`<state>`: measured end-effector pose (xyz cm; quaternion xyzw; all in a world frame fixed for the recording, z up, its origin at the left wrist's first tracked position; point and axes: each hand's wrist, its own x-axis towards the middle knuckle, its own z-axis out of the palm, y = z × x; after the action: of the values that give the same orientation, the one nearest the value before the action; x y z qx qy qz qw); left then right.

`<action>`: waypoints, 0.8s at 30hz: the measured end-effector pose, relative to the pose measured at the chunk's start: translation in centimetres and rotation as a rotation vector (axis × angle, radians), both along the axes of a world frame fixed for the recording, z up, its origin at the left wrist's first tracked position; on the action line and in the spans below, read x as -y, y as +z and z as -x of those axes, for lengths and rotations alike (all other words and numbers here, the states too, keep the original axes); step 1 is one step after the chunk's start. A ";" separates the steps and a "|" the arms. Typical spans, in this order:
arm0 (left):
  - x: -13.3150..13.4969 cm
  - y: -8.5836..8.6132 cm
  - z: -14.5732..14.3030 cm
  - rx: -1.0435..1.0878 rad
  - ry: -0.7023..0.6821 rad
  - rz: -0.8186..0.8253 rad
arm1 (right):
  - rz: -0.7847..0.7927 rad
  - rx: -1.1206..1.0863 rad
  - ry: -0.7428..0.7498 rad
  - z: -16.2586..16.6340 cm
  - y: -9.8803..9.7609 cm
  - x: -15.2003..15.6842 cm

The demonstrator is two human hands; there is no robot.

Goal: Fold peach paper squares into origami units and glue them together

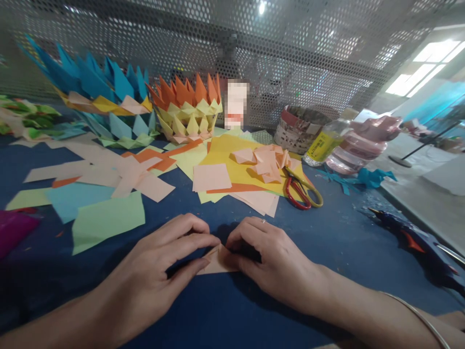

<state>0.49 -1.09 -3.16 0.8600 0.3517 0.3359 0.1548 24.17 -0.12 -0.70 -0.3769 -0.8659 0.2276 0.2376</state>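
Observation:
Both my hands rest on the blue table near its front edge, pinching one small peach paper piece folded to a triangle. My left hand presses its left side with thumb and curled fingers. My right hand holds the right side, fingers bent over it; most of the paper is hidden under the fingers. A ring shows on my right hand and a thin bangle on that wrist.
Loose paper sheets lie beyond the hands: green, light blue, peach, yellow. Folded peach pieces, red-and-yellow scissors, orange-yellow and blue origami baskets, a round container, glue bottle, blue glue gun.

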 end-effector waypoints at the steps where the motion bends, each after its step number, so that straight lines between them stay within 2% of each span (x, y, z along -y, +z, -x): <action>1: 0.0 0.0 0.0 0.007 0.007 0.006 | 0.006 -0.003 -0.005 0.0 0.0 0.0; 9: 0.3 -0.2 -0.1 0.014 0.011 0.006 | 0.002 -0.010 0.058 -0.1 0.0 -0.1; 24: 0.8 -0.3 -0.2 -0.032 0.003 -0.082 | 0.019 0.014 0.028 0.0 0.0 0.1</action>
<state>0.67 -1.85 -3.48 0.8703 0.3415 0.3364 0.1131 24.19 -0.26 -0.65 -0.3683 -0.8706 0.2365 0.2248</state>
